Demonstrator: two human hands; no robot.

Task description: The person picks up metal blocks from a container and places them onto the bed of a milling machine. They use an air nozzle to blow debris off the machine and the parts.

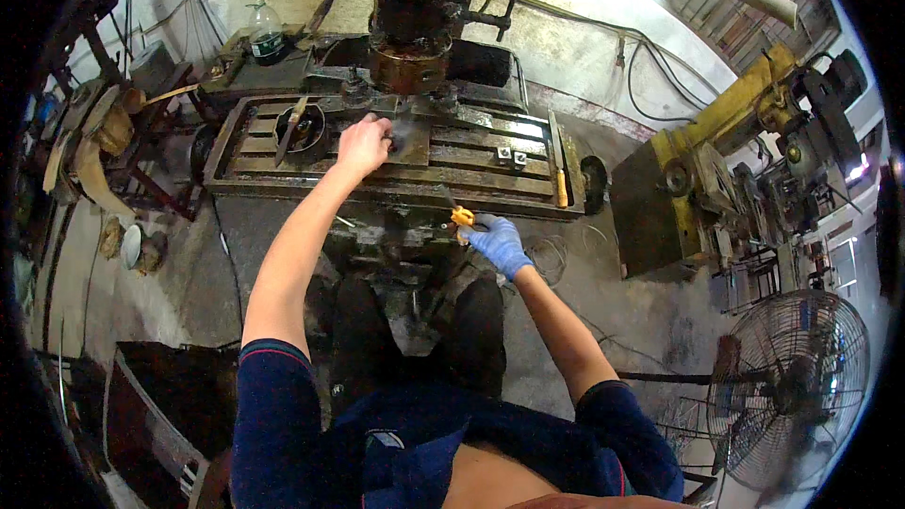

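So the workpiece (401, 139) sits flat on the slotted mill table (471, 155), right under the spindle (407, 57), around 12 o'clock from the body. Left hand (363, 144) rests on it, fingers curled down over its left edge. Right hand (497, 243), in a blue glove, is closed around an orange-handled tool (462, 217) at about 1 o'clock, below the table's front edge. Looks like the setup/positioning step to me; next move probably needs the tool brought up to the piece while the left arm, stretched nearly straight, steadies it.
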